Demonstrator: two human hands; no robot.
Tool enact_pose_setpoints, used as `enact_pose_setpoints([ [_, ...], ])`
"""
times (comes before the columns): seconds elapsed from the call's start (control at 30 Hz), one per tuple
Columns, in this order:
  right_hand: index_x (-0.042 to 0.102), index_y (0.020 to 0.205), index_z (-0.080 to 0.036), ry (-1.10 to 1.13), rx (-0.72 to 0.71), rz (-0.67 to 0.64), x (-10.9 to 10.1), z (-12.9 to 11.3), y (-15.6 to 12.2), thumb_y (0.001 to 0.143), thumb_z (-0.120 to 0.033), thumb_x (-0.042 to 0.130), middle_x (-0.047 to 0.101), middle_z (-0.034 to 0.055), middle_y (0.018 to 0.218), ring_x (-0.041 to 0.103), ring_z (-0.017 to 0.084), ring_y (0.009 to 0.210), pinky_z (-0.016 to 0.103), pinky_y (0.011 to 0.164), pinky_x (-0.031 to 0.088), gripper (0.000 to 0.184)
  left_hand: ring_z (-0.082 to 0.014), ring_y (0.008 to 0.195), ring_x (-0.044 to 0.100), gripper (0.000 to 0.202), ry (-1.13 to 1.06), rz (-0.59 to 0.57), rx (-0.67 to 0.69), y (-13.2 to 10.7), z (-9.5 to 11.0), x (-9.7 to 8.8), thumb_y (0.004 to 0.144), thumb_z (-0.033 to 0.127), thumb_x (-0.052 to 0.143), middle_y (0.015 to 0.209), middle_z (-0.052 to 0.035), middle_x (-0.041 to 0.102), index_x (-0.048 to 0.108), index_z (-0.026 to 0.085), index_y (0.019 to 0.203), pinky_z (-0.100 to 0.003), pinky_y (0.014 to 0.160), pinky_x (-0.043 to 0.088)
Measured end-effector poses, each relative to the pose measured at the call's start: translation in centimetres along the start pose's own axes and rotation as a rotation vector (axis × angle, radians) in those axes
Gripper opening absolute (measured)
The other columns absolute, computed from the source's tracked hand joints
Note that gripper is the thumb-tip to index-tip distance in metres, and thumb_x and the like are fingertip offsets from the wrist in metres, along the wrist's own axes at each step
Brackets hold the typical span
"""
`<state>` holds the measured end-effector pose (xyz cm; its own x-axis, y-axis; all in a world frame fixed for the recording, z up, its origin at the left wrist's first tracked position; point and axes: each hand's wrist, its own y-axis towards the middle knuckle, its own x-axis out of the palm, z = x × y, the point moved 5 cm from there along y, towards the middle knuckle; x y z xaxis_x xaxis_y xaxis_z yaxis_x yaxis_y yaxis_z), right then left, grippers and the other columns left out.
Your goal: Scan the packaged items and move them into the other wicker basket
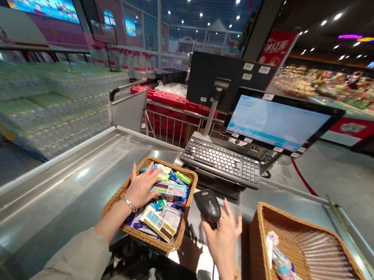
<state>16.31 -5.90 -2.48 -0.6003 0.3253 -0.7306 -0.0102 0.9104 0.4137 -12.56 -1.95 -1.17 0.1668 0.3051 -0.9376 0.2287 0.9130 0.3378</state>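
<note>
My left hand (142,186) reaches into a wicker basket (190,204) full of small packaged goods. Its fingers are stretched out over the packs, touching the left end of a blue and pink box with a barcode (171,189). Lower in that basket lie a pale box with a brown stripe (158,224) and a clear plastic pack (171,217). A black handheld barcode scanner (206,204) is in my right hand (225,235), to the right of the basket. Several fingers of that hand stick out beside the scanner, and its handle is mostly hidden.
At right, a larger wicker basket (314,237) contains several packs, including a pink and blue one (286,276). Behind the scanner stand a keyboard (221,160) and a lit monitor (278,121). A metal counter (75,190) extends left. Beyond it are a cart (127,107) and stacked bottles (59,97).
</note>
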Motion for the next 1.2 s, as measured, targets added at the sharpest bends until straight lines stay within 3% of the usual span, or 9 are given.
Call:
enact_pose_setpoints([
  [0.6, 0.065, 0.095, -0.024, -0.067, -0.033, 0.117, -2.8, 1.6, -0.3, 0.078, -0.029, 0.057, 0.070, 0.0047, 0.111, 0.046, 0.031, 0.131, 0.063, 0.111, 0.009, 0.019, -0.0367, 0.140, 0.034, 0.028, -0.120, 0.124, 0.129, 5.0, 6.7, -0.1, 0.076, 0.028, 0.072, 0.137, -0.0077, 0.058, 0.065, 0.026, 0.103, -0.075, 0.110, -0.005],
  [1.07, 0.066, 0.104, -0.026, -0.150, -0.018, 0.091, -4.8, 3.1, -0.8, 0.081, -0.031, 0.058, 0.066, 0.0067, 0.121, 0.039, 0.034, 0.135, 0.066, 0.109, 0.012, 0.025, -0.0337, 0.141, 0.033, 0.028, -0.176, 0.155, 0.214, 7.7, 10.8, 0.9, 0.076, 0.030, 0.072, 0.137, -0.0067, 0.057, 0.063, 0.026, 0.103, -0.074, 0.111, -0.005],
  [1.2, 0.065, 0.108, -0.029, -0.159, -0.019, 0.089, -4.8, 3.6, -0.9, 0.081, -0.032, 0.060, 0.065, 0.0031, 0.124, 0.038, 0.032, 0.136, 0.066, 0.109, 0.012, 0.028, -0.0333, 0.142, 0.031, 0.030, -0.187, 0.149, 0.233, 8.1, 11.5, 1.1, 0.076, 0.031, 0.073, 0.138, -0.0057, 0.057, 0.062, 0.026, 0.103, -0.072, 0.112, -0.007],
])
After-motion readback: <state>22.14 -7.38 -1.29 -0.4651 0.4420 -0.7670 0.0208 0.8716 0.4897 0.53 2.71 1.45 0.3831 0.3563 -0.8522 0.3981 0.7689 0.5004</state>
